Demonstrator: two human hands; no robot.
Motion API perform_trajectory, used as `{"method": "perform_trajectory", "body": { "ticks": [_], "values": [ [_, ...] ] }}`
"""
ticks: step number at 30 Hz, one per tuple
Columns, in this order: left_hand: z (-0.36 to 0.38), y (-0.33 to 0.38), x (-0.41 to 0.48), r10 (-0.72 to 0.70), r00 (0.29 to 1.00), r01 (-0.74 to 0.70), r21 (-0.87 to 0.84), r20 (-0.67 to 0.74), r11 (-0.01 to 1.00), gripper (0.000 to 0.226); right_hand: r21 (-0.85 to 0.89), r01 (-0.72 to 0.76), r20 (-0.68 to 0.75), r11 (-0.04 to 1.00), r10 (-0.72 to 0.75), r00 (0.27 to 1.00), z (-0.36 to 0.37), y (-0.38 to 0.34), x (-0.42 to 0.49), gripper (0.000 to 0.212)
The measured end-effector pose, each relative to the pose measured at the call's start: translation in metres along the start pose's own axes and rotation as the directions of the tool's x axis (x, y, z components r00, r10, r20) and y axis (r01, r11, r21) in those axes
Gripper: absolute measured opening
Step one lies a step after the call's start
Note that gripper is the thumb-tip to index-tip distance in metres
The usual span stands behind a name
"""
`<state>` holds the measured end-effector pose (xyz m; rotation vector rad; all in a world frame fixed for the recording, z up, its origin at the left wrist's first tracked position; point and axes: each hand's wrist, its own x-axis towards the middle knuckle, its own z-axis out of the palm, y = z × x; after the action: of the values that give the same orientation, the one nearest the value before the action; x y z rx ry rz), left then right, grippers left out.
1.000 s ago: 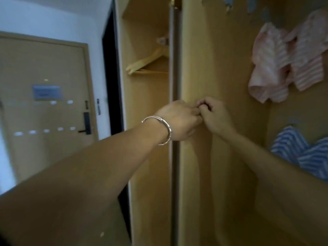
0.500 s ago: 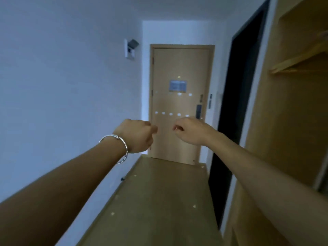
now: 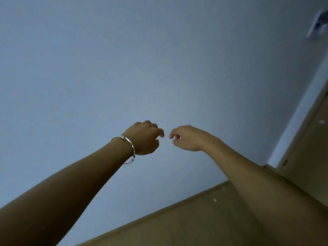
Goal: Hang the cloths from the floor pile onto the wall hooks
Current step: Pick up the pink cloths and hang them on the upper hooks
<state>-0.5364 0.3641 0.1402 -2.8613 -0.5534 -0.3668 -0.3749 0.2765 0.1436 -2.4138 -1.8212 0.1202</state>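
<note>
The view has swung away from the wardrobe and hallway door to a plain wall, and the two hands, which a second ago met at the wardrobe panel, have drawn slightly apart. The left hand, a bracelet on its wrist, and the right hand hang raised before the wall, fingers loosely curled and holding nothing.

No cloths, pile or hooks are in view. The person appears to be turning back for the next piece, so another pickup likely lies ahead.

A strip of floor runs along the lower right edge, the door stands at the right edge, and a blurred wall fitting sits in the top right corner. Nothing stands between the hands and the wall.
</note>
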Motion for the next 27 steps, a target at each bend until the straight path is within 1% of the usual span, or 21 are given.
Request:
{"method": "perform_trajectory", "body": {
  "ticks": [3, 6, 10, 12, 14, 17, 21, 23, 25, 27],
  "values": [
    [0.013, -0.034, -0.023, -0.190, 0.975, 0.193, -0.017, 0.114, 0.981, 0.037, 0.035, 0.163, 0.054, 0.986, -0.165, 0.985, 0.019, -0.031, 0.041, 0.033],
    [0.023, -0.053, -0.032, -0.347, 0.923, 0.349, 0.015, 0.168, 0.937, 0.037, 0.088, 0.291, 0.087, 0.953, -0.298, 0.951, 0.029, -0.045, 0.074, 0.033],
    [0.039, -0.059, -0.043, -0.470, 0.860, 0.462, 0.086, 0.199, 0.883, 0.037, 0.167, 0.365, 0.126, 0.916, -0.387, 0.913, 0.044, -0.042, 0.109, 0.030],
    [0.047, -0.061, -0.057, -0.521, 0.817, 0.506, 0.126, 0.250, 0.853, 0.038, 0.186, 0.394, 0.176, 0.900, -0.425, 0.888, 0.057, -0.045, 0.121, 0.029],
    [0.050, -0.068, -0.075, -0.583, 0.765, 0.558, 0.170, 0.273, 0.812, 0.037, 0.212, 0.429, 0.194, 0.878, -0.468, 0.862, 0.068, -0.056, 0.131, 0.030],
    [0.047, -0.079, -0.101, -0.673, 0.688, 0.644, 0.200, 0.270, 0.739, 0.037, 0.249, 0.501, 0.208, 0.829, -0.551, 0.808, 0.085, -0.090, 0.137, 0.031],
    [0.050, -0.086, -0.141, -0.758, 0.600, 0.737, 0.191, 0.255, 0.648, 0.037, 0.242, 0.634, 0.261, 0.734, -0.679, 0.686, 0.103, -0.150, 0.128, 0.033],
    [0.054, -0.087, -0.163, -0.790, 0.559, 0.777, 0.173, 0.252, 0.605, 0.037, 0.237, 0.681, 0.268, 0.692, -0.721, 0.639, 0.107, -0.175, 0.124, 0.033],
    [0.060, -0.087, -0.187, -0.816, 0.524, 0.806, 0.166, 0.243, 0.567, 0.036, 0.230, 0.711, 0.272, 0.665, -0.745, 0.609, 0.110, -0.195, 0.123, 0.033],
    [0.068, -0.089, -0.212, -0.853, 0.483, 0.842, 0.163, 0.196, 0.514, 0.034, 0.208, 0.724, 0.281, 0.658, -0.749, 0.600, 0.112, -0.209, 0.124, 0.032]
  ]
}}
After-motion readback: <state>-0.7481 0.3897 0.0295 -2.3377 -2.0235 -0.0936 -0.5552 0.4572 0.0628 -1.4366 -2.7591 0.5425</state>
